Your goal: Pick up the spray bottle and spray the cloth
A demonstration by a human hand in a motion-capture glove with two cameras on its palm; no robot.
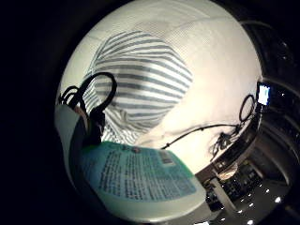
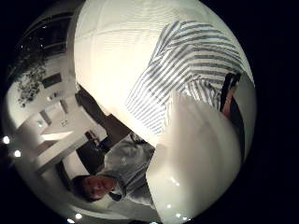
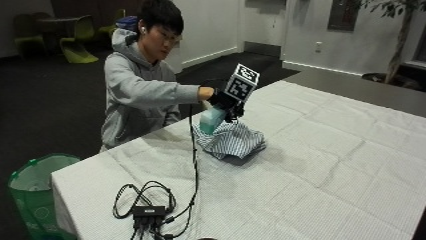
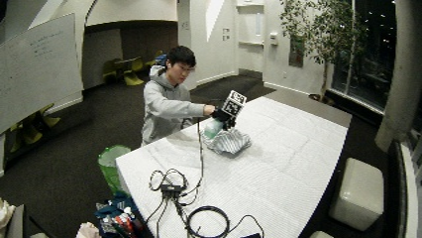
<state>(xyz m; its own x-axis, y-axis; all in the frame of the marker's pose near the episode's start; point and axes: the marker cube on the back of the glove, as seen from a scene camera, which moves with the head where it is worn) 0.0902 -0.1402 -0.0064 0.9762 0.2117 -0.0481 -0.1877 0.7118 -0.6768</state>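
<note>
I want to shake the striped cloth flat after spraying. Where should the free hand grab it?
Pinch the blue-and-white striped cloth at its raised, bunched top fold, coming from above on the side away from the pale green spray bottle in the gloved right hand: it lies heaped on the white table.

label on spray bottle: dense printed lines and a small barcode-like block, none legible | whiteboard at 9 o'clock in the wide outside view: faint handwriting, unreadable | no brand, number or sign readable elsewhere
</note>
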